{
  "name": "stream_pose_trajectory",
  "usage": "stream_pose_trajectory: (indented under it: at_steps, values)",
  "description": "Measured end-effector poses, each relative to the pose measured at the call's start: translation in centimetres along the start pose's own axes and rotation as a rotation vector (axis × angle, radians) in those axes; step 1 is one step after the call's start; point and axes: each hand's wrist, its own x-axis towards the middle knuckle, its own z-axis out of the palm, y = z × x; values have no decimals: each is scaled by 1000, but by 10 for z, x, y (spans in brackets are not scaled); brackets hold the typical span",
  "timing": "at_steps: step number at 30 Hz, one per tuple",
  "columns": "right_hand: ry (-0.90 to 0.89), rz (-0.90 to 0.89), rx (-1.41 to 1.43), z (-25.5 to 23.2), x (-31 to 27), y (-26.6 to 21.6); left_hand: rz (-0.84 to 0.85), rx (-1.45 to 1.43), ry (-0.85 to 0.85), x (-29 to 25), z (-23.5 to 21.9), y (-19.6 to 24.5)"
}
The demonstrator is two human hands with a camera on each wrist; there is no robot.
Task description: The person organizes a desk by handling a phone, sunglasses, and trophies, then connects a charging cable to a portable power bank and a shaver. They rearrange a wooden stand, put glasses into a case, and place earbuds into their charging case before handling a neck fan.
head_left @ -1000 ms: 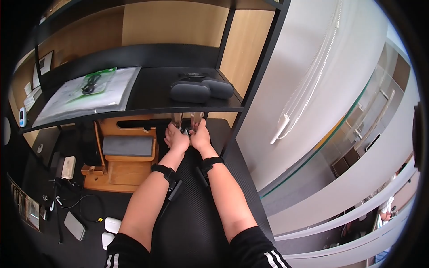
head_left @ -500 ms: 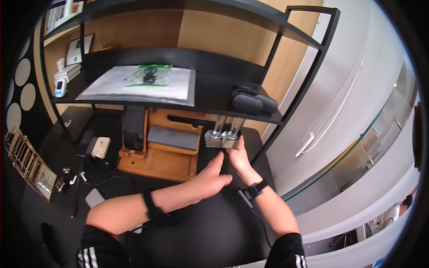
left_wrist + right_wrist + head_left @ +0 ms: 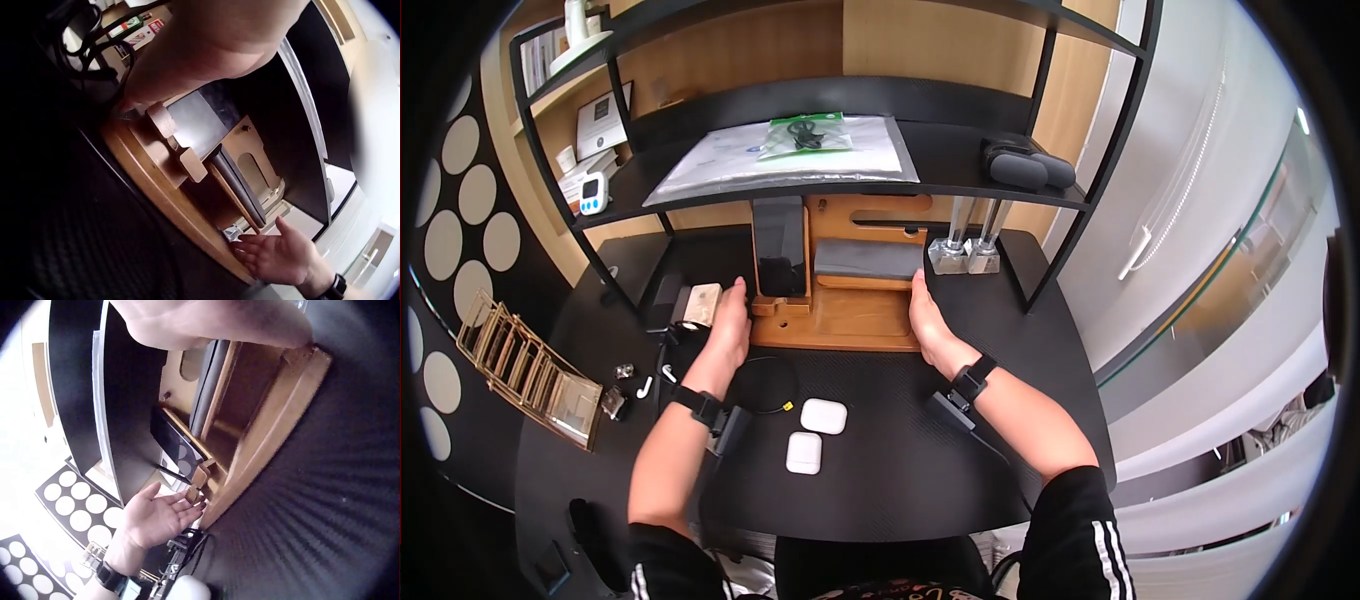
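Note:
A wooden desk stand (image 3: 840, 328) sits under the shelf, with a black phone (image 3: 780, 250) upright at its left and a grey pad (image 3: 868, 258) across its back. My left hand (image 3: 733, 322) is at the stand's left side, fingers straight. On the opposite side, my right hand (image 3: 933, 330) has its fingertips right at the stand's edge, also straight. Each wrist view shows the other hand's palm facing the stand: the right hand (image 3: 275, 257) in the left wrist view, the left hand (image 3: 153, 522) in the right. Two clear glass pieces (image 3: 966, 257) stand behind my right hand.
Two white earphone cases (image 3: 824, 416) lie on the black desk (image 3: 880, 490) in front. A cream block (image 3: 703, 304), cables and a brass rack (image 3: 530, 370) are at the left. Overhead, the black shelf (image 3: 950, 175) carries a plastic-wrapped packet (image 3: 730, 160) and dark rounded objects (image 3: 1025, 170).
Both hands were together at the glass pieces. The left hand drew away first, then the right; now they are apart, either side of the wooden stand. The head view has turned left.

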Motion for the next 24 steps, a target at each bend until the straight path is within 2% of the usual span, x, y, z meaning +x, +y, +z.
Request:
stream_pose_trajectory:
  at_steps: [2,5,6,7,10,15,18,20,22,24]
  values:
    - [101,-53,-85,3,0,0,64,147,-123,-10,11,-2]
    - [197,-31,-180,3,22,21,89,222,-112,-12,16,-8]
    - [181,-28,-193,1,26,23,105,203,-109,-7,13,-11]
    - [156,-31,-162,1,22,17,25,138,-117,-37,24,9]
    - [148,-23,-177,6,25,13,-29,65,-169,-35,19,9]
    - [130,-10,-197,4,23,4,25,70,-135,-21,17,-5]
    - [115,21,-155,6,16,-3,25,58,-128,-39,23,5]
    - [-36,82,-113,1,19,-3,34,54,-128,-48,31,13]
    - [-21,101,-126,2,22,-3,-20,66,-86,-51,33,16]
    - [-10,110,-155,6,21,-2,28,80,-100,-41,25,7]
